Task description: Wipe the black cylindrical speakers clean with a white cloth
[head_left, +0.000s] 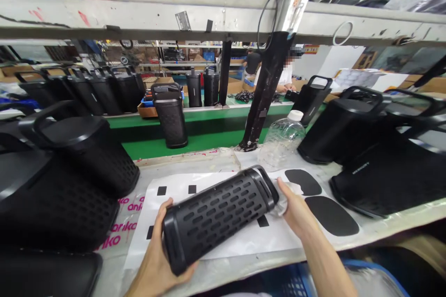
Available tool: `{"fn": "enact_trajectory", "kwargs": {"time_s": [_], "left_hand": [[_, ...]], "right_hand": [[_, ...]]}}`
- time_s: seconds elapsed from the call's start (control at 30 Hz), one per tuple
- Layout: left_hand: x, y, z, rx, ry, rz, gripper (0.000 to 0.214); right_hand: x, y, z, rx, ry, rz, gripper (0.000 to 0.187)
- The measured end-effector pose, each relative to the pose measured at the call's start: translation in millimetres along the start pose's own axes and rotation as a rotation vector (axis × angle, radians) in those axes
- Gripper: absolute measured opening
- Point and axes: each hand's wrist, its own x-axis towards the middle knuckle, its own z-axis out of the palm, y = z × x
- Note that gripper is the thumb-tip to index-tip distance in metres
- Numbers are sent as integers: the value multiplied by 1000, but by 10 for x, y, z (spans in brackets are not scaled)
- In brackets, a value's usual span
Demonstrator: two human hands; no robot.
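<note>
A black portable speaker [218, 213] with a slotted grille lies tilted over the white sheet, its handle end up and to the right. My left hand [167, 246] grips its lower left end, thumb and fingers around the edge. At the other end, my right hand [292, 206] pinches a crumpled white cloth [281, 203] against the handle. The fingers behind the cloth are partly hidden. Beneath the speaker, the white sheet [146, 250] carries small black squares and large rounded black pieces [332, 216] on its right side.
Black speakers stand close on the left [83, 148] and right [351, 120]. A clear plastic bottle [282, 139] stands behind the sheet near a dark post [261, 97]. Another speaker [170, 116] is on the green conveyor [216, 130]. A shelf [139, 21] crosses above; a person [282, 76] sits beyond.
</note>
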Motion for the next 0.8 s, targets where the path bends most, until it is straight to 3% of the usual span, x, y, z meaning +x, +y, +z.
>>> {"fn": "enact_trajectory", "kwargs": {"time_s": [0.13, 0.2, 0.3, 0.4, 0.43, 0.53, 0.7, 0.8], "left_hand": [[-44, -55, -44, 13, 16, 136, 139], [35, 32, -99, 41, -10, 129, 128], [260, 390, -141, 138, -13, 60, 109], [475, 855, -96, 113, -112, 126, 131], [518, 981, -71, 89, -126, 139, 132], [552, 1193, -27, 42, 38, 157, 126], [496, 1207, -87, -37, 220, 27, 110], [498, 1211, -86, -56, 265, 20, 107]], "right_hand": [[6, -378, 300, 289, 19, 62, 31], [7, -664, 358, 441, 33, 23, 31], [-114, -1069, 473, 602, -56, -128, 28], [-322, -1304, 628, 466, -93, -272, 31], [-383, -1333, 671, 394, -101, -296, 33], [-496, -1292, 736, 295, -103, -400, 40], [-557, -1038, 641, 360, 273, -618, 57], [-599, -975, 544, 303, 186, -671, 64]]}}
